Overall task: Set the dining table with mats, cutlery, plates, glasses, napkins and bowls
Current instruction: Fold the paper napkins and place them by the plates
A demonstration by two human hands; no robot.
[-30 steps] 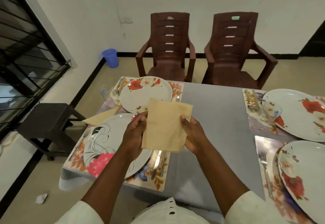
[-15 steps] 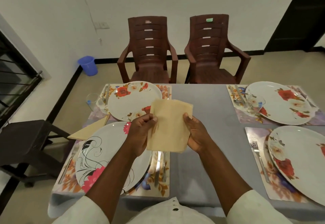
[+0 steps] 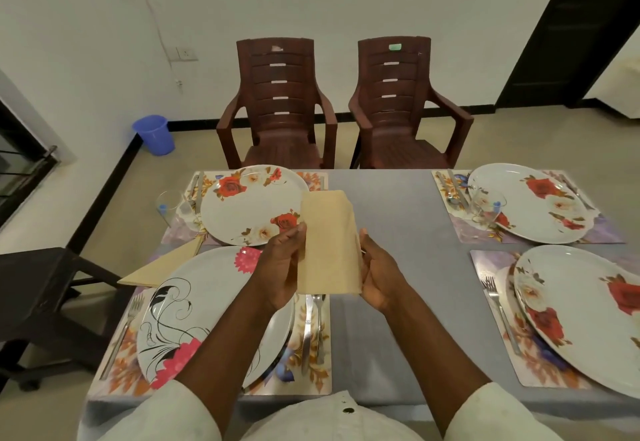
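A folded beige napkin [image 3: 329, 243] is held upright between my two hands above the grey table [image 3: 398, 232]. My left hand [image 3: 282, 267] grips its left edge and my right hand [image 3: 379, 272] grips its right edge. Below them lies the near left setting: a pink-flowered plate [image 3: 194, 309] on a floral mat [image 3: 304, 381], with a knife and spoon [image 3: 311, 329] on its right and a fork [image 3: 130, 316] on its left. Another beige napkin [image 3: 159, 267] lies at the table's left edge. Three rose-patterned plates [image 3: 252, 208] [image 3: 530, 201] [image 3: 585, 312] sit on their mats.
A glass [image 3: 169, 206] stands by the far left plate, another glass [image 3: 486, 208] by the far right plate. Two brown plastic chairs [image 3: 280, 104] [image 3: 398, 101] face the table's far side. A dark stool [image 3: 38, 288] stands at the left, a blue bucket [image 3: 154, 134] by the wall.
The napkin has been folded narrower between my hands, and my view has swung right and lifted, so the table now sits centred.
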